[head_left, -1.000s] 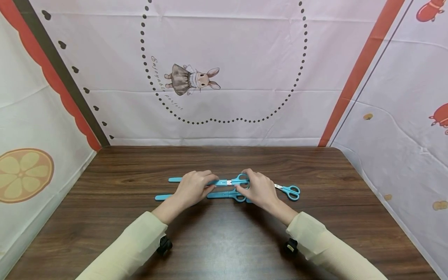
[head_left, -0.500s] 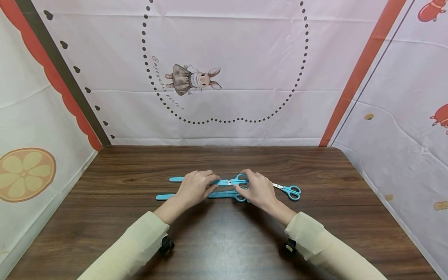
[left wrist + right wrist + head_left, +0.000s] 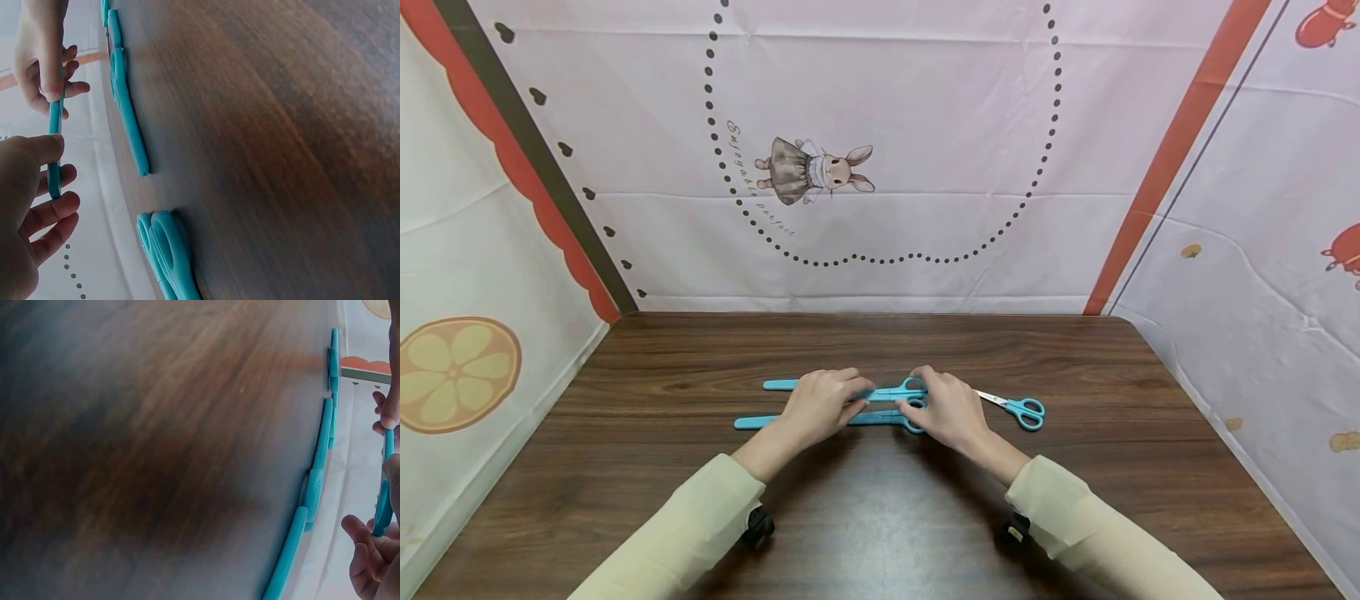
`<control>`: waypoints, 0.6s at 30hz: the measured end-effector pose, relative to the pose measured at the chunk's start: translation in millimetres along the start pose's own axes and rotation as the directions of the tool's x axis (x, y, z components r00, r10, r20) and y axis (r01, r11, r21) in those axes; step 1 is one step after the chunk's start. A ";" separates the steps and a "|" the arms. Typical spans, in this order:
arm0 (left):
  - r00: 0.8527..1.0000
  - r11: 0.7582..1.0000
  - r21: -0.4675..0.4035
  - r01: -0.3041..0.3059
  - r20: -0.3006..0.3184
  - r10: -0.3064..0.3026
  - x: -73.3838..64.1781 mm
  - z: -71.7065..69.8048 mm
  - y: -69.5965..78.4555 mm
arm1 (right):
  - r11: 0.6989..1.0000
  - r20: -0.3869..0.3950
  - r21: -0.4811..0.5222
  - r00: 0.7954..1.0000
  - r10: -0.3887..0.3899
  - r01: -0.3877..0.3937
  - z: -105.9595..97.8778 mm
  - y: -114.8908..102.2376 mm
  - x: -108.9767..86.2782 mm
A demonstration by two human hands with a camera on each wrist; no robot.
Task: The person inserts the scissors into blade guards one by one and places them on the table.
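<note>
In the head view, my left hand (image 3: 822, 407) and right hand (image 3: 951, 410) hold one pair of light-blue scissors (image 3: 891, 393) above the table. My left thumb and fingers pinch the blue blade cover (image 3: 54, 175), seen edge-on in the left wrist view. At the other end, my right hand grips the handle loops (image 3: 914, 384). No bare metal shows between cover and handles. Below them, a second pair of covered scissors (image 3: 876, 417) lies flat on the table. Right of my right hand lies another pair of scissors (image 3: 1026, 413), with some metal blade exposed.
Two blue blade covers (image 3: 780, 385) reach out on the left, partly hidden by my left hand and arm. Scissor handles (image 3: 170, 247) lie near my left hand in its wrist view. The brown wooden table (image 3: 880, 517) meets a printed cloth (image 3: 962, 150) behind.
The scissors in my hands have slid into their cover, and the metal strip between cover and handles has disappeared. My right hand has moved slightly left, closer to my left hand.
</note>
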State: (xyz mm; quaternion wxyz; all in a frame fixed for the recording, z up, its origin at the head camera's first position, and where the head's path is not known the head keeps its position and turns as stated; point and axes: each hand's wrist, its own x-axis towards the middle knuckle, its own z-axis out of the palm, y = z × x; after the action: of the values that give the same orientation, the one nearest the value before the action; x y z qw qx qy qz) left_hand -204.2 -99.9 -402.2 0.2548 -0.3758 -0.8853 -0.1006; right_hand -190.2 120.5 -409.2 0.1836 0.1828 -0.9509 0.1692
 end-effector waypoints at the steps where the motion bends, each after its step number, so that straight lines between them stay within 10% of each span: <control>1: 1.000 1.000 0.000 0.002 0.002 -0.002 0.0 0.2 -0.1 | 1.000 0.002 0.001 1.000 -0.003 0.003 0.1 0.2 0.1; 18: 1.000 1.000 -0.024 0.008 0.030 -0.007 3.6 8.6 -0.3 | 0.999 0.066 -0.012 0.997 -0.050 0.051 -10.4 9.7 4.4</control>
State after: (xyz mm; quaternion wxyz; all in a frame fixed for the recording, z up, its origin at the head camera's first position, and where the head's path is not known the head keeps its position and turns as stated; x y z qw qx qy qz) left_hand -209.7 -94.7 -407.6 0.2368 -0.3768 -0.8892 -0.1065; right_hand -195.0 131.8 -400.7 0.1577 0.2108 -0.9527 0.1520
